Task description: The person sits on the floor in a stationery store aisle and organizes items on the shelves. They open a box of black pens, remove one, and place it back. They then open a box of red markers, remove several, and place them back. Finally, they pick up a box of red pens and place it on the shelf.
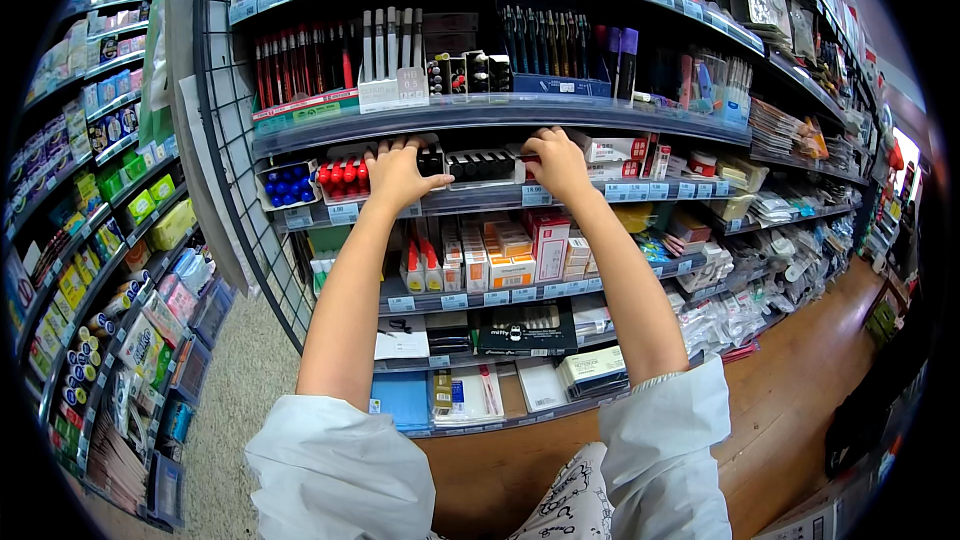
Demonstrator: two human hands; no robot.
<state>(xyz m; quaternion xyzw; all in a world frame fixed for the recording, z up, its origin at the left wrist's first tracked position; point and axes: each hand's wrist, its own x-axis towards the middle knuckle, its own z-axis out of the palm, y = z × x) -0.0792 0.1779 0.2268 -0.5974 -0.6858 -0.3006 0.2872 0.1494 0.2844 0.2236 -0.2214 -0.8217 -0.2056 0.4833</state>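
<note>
On the middle shelf, my left hand [401, 174] reaches over the boxes between the red-capped markers [345, 177] and the black-capped markers [480, 166]. Its fingers lie along the top of a box, and its thumb points right, across the front of the black ones. My right hand [559, 165] is at the right end of the black-marker box, fingers bent over a neighbouring box. What its fingertips touch is partly hidden behind the hand. Blue-capped markers [288, 186] stand in an open box at the far left of this shelf.
Above, a shelf edge [480, 114] overhangs my fingers, with boxed pens [551, 45] on it. White-and-red cartons [615, 157] sit right of my right hand. Glue bottles [424, 266] and small boxes [512, 270] fill the shelf below. A black wire grid panel [232, 127] borders the left side.
</note>
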